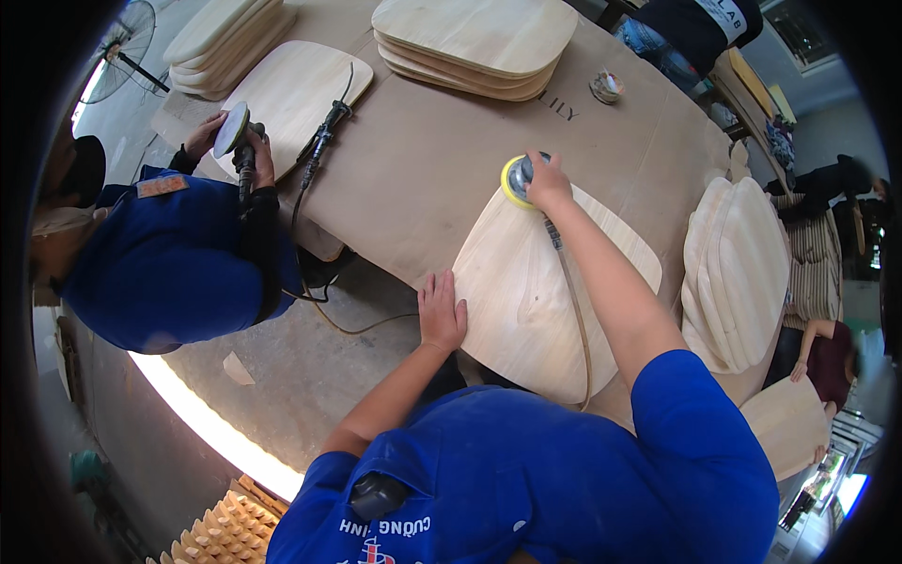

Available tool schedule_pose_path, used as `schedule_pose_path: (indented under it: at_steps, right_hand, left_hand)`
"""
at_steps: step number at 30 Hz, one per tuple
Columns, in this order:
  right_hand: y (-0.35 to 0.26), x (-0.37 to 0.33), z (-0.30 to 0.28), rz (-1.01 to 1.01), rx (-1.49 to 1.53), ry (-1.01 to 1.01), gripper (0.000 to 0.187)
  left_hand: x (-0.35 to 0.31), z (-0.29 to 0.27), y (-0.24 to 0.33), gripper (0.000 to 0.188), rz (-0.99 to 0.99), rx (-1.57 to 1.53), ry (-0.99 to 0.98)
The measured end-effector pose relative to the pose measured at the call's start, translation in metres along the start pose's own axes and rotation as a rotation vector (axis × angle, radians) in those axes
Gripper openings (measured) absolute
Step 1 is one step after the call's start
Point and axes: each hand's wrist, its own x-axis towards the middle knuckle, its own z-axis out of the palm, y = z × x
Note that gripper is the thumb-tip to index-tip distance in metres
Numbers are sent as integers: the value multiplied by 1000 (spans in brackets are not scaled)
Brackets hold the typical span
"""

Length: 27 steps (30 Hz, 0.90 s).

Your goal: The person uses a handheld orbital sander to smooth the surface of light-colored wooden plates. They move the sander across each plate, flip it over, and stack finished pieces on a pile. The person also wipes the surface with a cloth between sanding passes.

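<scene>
A pale wooden panel (526, 301) with rounded corners lies on the brown-covered table in front of me. My right hand (547, 183) is closed over the top of a round orbital sander (519, 180) with a yellow rim, which sits at the panel's far edge. From the sander an air hose (571, 291) runs back toward me across the wood. My left hand (442, 310) rests flat on the panel's left edge, fingers stretched out and holding no tool.
Panels are stacked at the far side (470, 56), far left (225, 42) and right (733, 273). At left a co-worker (188, 254) holds another sander (235, 132) by a panel (296, 89). A small round container (607, 86) stands on the table (404, 179). More people are at right.
</scene>
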Motion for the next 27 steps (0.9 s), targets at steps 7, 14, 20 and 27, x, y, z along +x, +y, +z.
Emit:
schedule_pose_path:
  at_steps: [7, 14, 20, 27]
  right_hand:
    - [1, 15, -1, -2, 24, 37, 69]
    - [-35, -59, 18, -246, 19, -107, 70]
    - [-50, -139, 34, -408, 3, -218, 65]
    - [-58, -233, 57, -599, -20, -316, 60]
  left_hand:
    - [1, -2, -1, 65, -17, 20, -3]
    - [-1, 1, -3, 61, -12, -12, 4]
    - [6, -28, -26, 47, -118, -525, 306]
    - [26, -80, -61, 35, -211, -547, 334]
